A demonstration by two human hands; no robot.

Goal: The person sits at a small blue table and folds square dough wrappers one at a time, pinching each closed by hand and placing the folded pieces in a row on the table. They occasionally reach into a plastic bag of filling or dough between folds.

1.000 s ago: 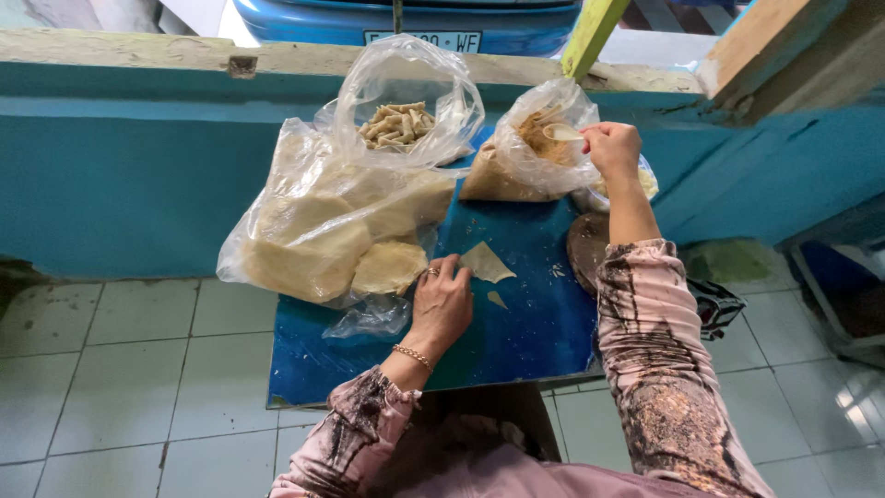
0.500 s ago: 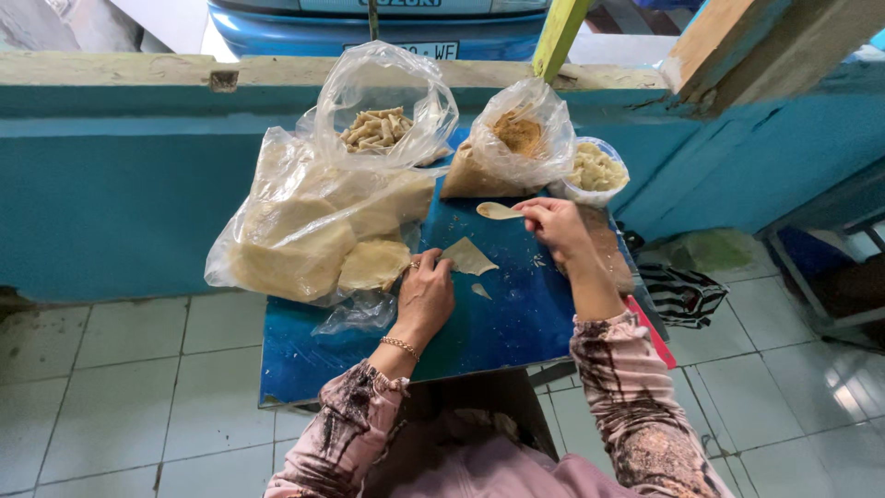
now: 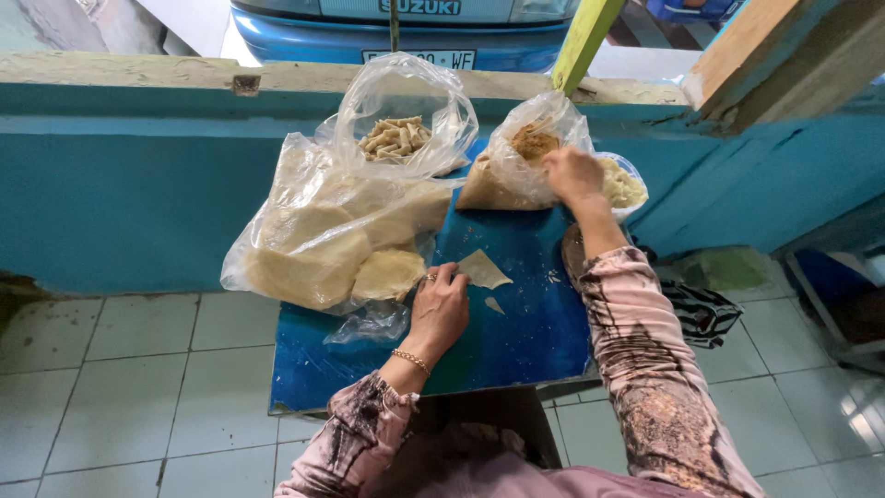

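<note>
On a small blue table (image 3: 516, 341) my left hand (image 3: 441, 306) rests palm down, its fingertips on the edge of a pale folded wrapper sheet (image 3: 481, 269). My right hand (image 3: 573, 173) is stretched forward to the mouth of a clear bag of brown filling (image 3: 516, 166); whether it grips anything there is hidden. A large clear bag of round pale wrapper sheets (image 3: 323, 244) lies left of my left hand. Behind it an open clear bag holds several small rolled pieces (image 3: 395, 136). A bowl of pale crumbly filling (image 3: 623, 183) sits right of my right hand.
A low turquoise wall (image 3: 129, 184) with a wooden top rail runs behind the table. A blue car's rear (image 3: 406, 28) stands beyond it. White floor tiles (image 3: 138, 387) surround the table. A striped cloth (image 3: 705, 314) lies on the floor at right.
My right hand has gone from the middle of the table, where it was over the wrapper, forward to the bag of brown filling. My left hand stays on the wrapper.
</note>
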